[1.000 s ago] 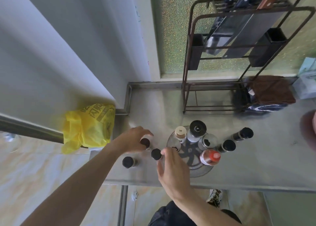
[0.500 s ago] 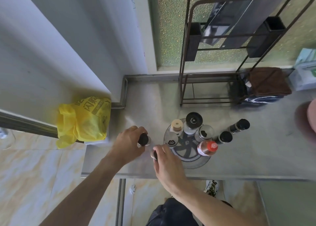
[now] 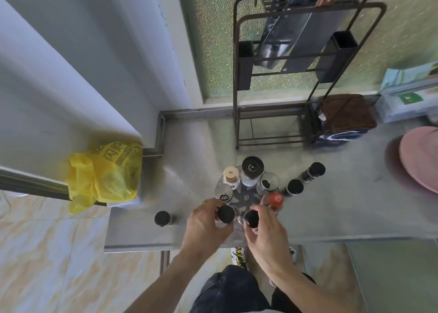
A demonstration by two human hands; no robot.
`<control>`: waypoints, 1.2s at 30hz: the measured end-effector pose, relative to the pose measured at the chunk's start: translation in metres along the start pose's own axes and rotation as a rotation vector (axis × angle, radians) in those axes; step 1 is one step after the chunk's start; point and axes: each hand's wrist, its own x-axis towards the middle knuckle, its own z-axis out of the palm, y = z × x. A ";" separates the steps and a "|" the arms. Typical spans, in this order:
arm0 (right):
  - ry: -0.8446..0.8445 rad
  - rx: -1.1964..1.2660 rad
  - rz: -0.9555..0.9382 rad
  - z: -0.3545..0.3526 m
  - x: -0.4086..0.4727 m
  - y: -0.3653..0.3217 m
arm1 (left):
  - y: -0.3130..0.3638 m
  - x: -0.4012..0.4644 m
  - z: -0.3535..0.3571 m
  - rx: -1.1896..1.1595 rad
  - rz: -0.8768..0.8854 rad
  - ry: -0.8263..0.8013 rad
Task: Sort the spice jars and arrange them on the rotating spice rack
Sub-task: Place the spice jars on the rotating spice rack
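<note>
The round rotating spice rack [image 3: 246,197] stands on the steel counter with several jars in it: a cork-topped one [image 3: 231,174], a black-capped grinder [image 3: 252,168], a clear shaker [image 3: 267,182] and a red-capped bottle [image 3: 275,200]. My left hand [image 3: 206,225] grips a black-lidded jar [image 3: 225,214] at the rack's near edge. Beside it, my right hand [image 3: 267,229] holds a second black-lidded jar [image 3: 251,217]. One black-lidded jar [image 3: 162,218] stands alone to the left. Two more black-capped jars [image 3: 294,187] [image 3: 314,171] stand right of the rack.
A yellow plastic bag [image 3: 104,172] sits at the counter's left end. A dark wire rack [image 3: 296,75] holding knives and a cutting board stands at the back, with a brown cloth [image 3: 348,112] beside it. A pink round object [image 3: 422,156] lies at the right edge.
Both hands picked up a black-lidded jar each from the counter left of the rack and carried them right to the rack's near edge. One jar stays behind on the left.
</note>
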 end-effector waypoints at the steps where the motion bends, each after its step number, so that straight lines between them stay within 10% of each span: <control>1: -0.011 -0.001 0.003 0.002 0.001 0.000 | 0.001 0.000 0.007 0.007 -0.017 0.012; 19: -0.150 -0.027 -0.024 0.021 0.009 0.006 | -0.021 -0.001 0.032 0.116 -0.122 0.065; 25: -0.163 -0.013 -0.069 -0.001 0.002 0.006 | -0.057 -0.016 -0.028 0.483 -0.014 0.232; 36: -0.094 0.003 -0.178 -0.039 0.006 -0.009 | -0.084 -0.018 -0.053 0.519 -0.259 0.025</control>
